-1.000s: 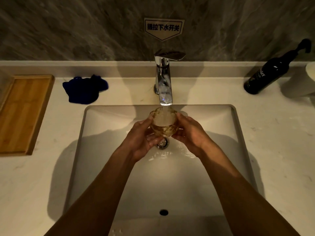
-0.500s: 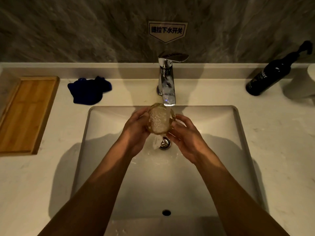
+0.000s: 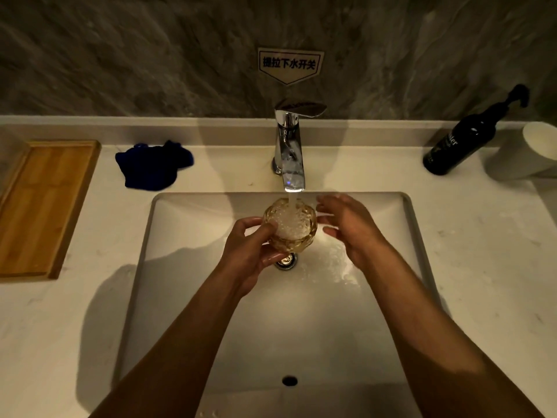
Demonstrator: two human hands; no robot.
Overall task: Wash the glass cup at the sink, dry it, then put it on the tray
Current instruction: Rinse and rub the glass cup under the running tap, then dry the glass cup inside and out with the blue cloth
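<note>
Water (image 3: pixel 293 198) runs from the chrome faucet (image 3: pixel 289 152) straight into the glass cup (image 3: pixel 291 226), which foams white inside and sits upright under the spout, above the drain (image 3: pixel 285 260) of the white sink (image 3: pixel 180 236). The left hand (image 3: pixel 250 254) wraps the cup's near-left side and base, fingers curled around it and thumb up by the rim. The right hand (image 3: pixel 351 230) hangs just right of the cup with fingers spread and relaxed, holding nothing; whether a fingertip brushes the glass cannot be told. Splashes glisten on the basin floor below that hand. On the counter to the far left lies a wooden tray (image 3: pixel 45 206), and between it and the faucet sits a crumpled dark blue cloth (image 3: pixel 153 164). At far right a dark pump bottle (image 3: pixel 464 137) stands beside a white cup (image 3: pixel 524 152). A small sign (image 3: pixel 290 64) hangs on the grey marble wall above the faucet.
</note>
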